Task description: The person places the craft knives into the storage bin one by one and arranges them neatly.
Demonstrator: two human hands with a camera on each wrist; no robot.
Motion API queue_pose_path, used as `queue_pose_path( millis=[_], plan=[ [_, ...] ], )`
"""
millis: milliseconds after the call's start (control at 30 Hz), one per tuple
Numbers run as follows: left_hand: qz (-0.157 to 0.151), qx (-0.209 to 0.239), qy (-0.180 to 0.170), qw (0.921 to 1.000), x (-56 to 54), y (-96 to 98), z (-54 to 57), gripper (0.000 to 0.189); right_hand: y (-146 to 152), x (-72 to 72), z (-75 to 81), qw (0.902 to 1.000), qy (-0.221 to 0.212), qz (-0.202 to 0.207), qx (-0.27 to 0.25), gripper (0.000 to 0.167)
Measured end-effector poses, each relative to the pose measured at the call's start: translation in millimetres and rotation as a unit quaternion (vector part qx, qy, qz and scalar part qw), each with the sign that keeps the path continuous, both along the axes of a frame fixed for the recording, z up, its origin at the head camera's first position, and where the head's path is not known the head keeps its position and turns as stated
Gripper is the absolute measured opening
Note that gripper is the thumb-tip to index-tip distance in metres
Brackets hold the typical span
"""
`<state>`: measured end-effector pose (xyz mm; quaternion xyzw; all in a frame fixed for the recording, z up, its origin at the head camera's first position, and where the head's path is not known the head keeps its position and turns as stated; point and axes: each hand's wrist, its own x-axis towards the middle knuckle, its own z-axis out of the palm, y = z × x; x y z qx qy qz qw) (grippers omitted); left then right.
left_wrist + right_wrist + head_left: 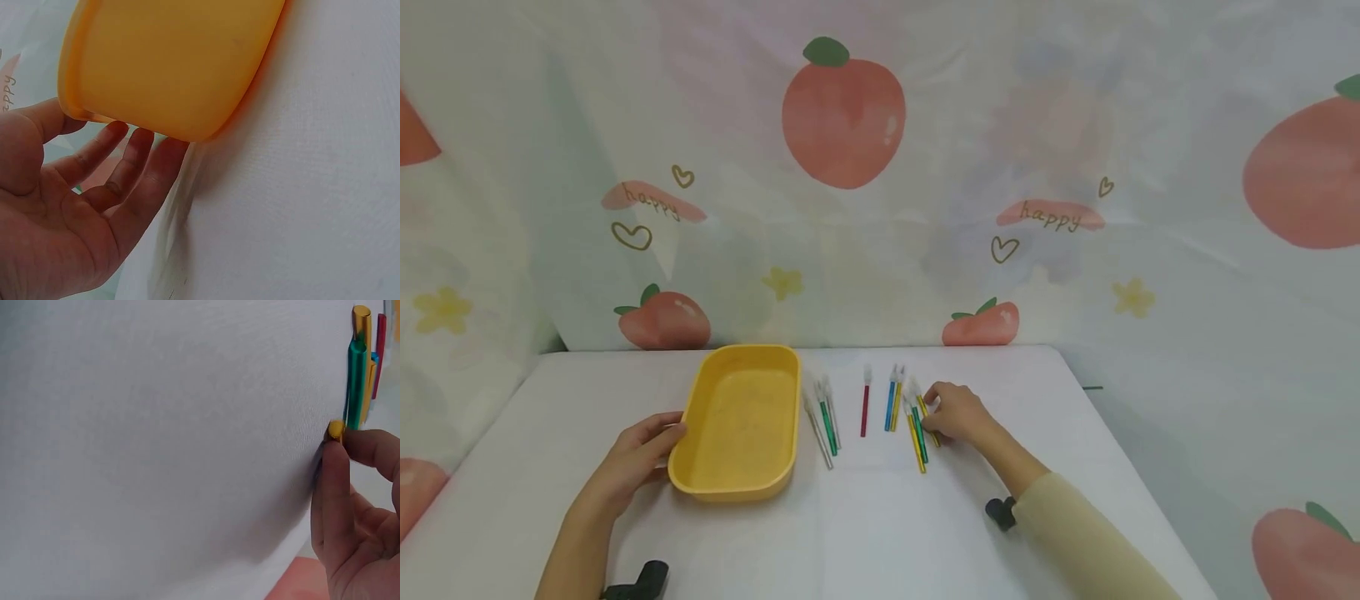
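Observation:
My left hand (634, 460) holds the left side of a yellow plastic tray (681, 477), its thumb at the rim and its fingers against the outer wall. Over on the right, my right hand (957, 413) pinches a slim gold pen-shaped tool (335, 430) between thumb and fingers; most of its length is hidden by the hand in the right wrist view. Close beside it lie a green one (921, 435) and another gold one (916, 444), all with clear tips pointing to the back.
A blue tool (890, 406) and a gold one (897, 407) lie together near a red one (864, 410). Silver (820, 437) and green (828, 429) tools lie along the tray's right side. A fruit-print cloth (880, 267) hangs behind the white table (850, 533).

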<state>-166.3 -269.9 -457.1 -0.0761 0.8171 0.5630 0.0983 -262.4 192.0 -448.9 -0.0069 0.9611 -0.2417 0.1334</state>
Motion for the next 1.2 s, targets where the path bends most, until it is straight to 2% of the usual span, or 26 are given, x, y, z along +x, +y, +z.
queue_pose_path(
  millis=[233, 467, 767, 1000, 1200],
  plan=[
    [-0.002, 0.001, 0.006, 1.0, 1.0, -0.7, 0.2, 0.066, 5.3, -5.1, -3.5, 0.9979, -0.021, -0.016, -0.059, 0.036],
    [-0.004, 0.007, 0.01, 0.9999, 0.1, -2.0, -0.1, 0.065, 6.5, 0.1, 1.3, 0.9908, -0.038, -0.019, -0.128, 0.033],
    [0.009, 0.007, -0.001, 0.9999, 0.7, -1.3, -2.1, 0.065, -8.8, 3.9, 14.7, 0.9689, -0.076, -0.01, -0.235, 0.038],
    [0.007, 0.01, 0.003, 0.9999, 0.2, -1.4, -1.5, 0.065, -30.3, 6.1, 28.3, 0.9562, -0.085, 0.028, -0.279, 0.04],
    [0.005, 0.009, 0.003, 0.9999, -0.5, -1.9, -2.2, 0.066, -50.5, 6.7, 34.1, 0.9468, -0.085, 0.068, -0.303, 0.042]
  ],
)
